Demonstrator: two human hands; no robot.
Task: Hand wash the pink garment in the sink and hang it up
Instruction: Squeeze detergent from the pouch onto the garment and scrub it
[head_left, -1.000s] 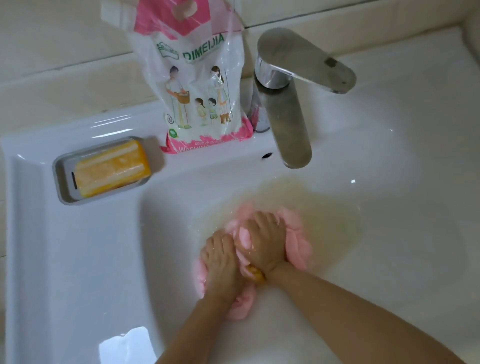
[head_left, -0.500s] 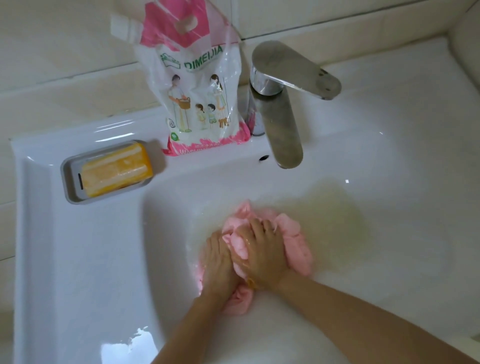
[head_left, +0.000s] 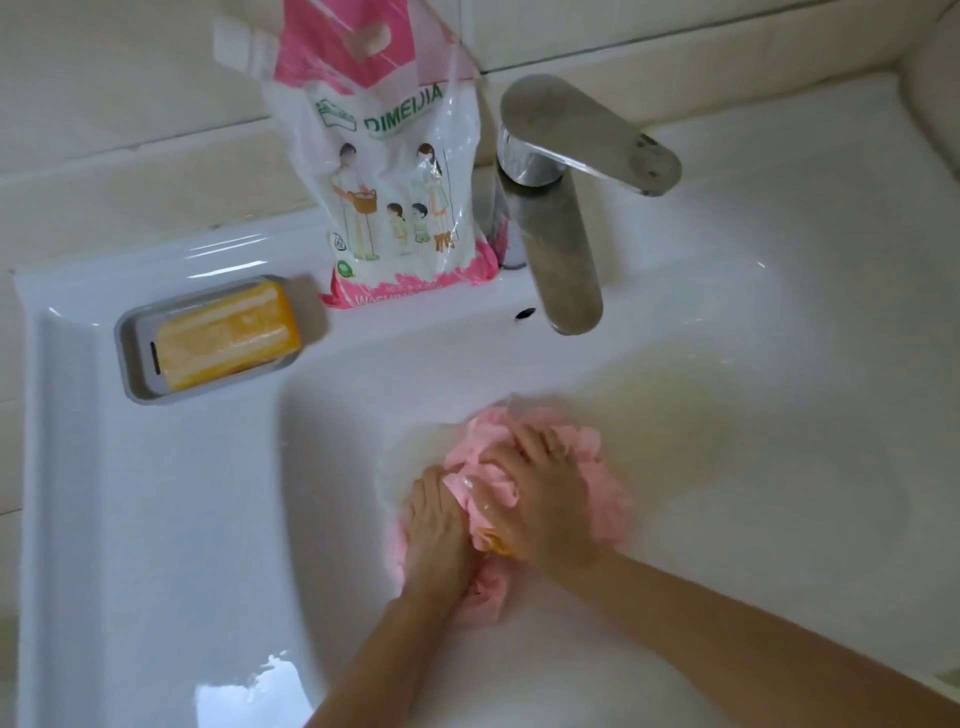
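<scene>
left hand (head_left: 436, 525) and right hand (head_left: 543, 499) farther apart, wider fold of pink garment (head_left: 491, 486) between them

A home bathroom; white sink (head_left: 156, 519), chrome tap (head_left: 563, 249), soap dish (head_left: 130, 364)

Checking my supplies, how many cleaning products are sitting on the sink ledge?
2: a yellow soap bar in the grey dish at left, and a detergent pouch beside the faucet. Others may be hidden.

A grey soap dish (head_left: 136, 364) sits at the far left and holds a yellow soap bar (head_left: 228, 340). To its right stands a pink-and-white detergent pouch (head_left: 384, 171) marked DIMEIJIA. Just beside the pouch is a dull metal faucet (head_left: 563, 260), its lever pointing right. Beige wall tiles (head_left: 130, 104) lie behind.
</scene>
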